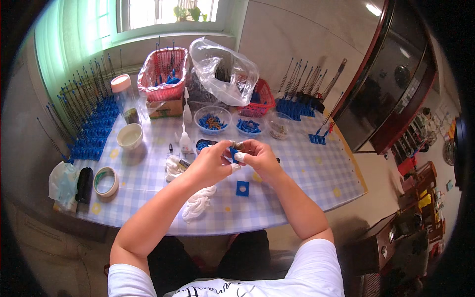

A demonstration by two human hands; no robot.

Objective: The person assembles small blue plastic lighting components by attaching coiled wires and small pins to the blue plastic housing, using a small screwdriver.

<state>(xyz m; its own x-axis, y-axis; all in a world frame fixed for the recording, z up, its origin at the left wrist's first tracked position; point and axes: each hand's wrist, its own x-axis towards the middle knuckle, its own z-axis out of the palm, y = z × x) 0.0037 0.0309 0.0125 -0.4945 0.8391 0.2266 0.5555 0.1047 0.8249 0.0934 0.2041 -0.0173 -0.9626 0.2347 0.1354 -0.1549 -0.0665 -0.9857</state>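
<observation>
My left hand [215, 162] and my right hand [261, 159] meet over the middle of the table, with white coverings on some fingertips. Between them they pinch a small blue plastic piece [233, 154], largely hidden by the fingers. Just below, on the cloth, lies a flat blue square [242, 188] with a round hole. Behind my left hand is a dark tray [204, 143] of small blue parts. Farther back stand clear bowls: one with blue and brass-coloured parts [213, 121], one with blue parts [249, 126], and one with small pale parts [278, 126].
Rows of blue pieces with upright springy rods [91, 133] line the left; another group [296, 106] stands back right. A red basket [163, 74], plastic bag [225, 74], jar [126, 99], white bowl [129, 136], squeeze bottle [185, 143], tape roll [106, 181] and white gloves [199, 203] surround my arms.
</observation>
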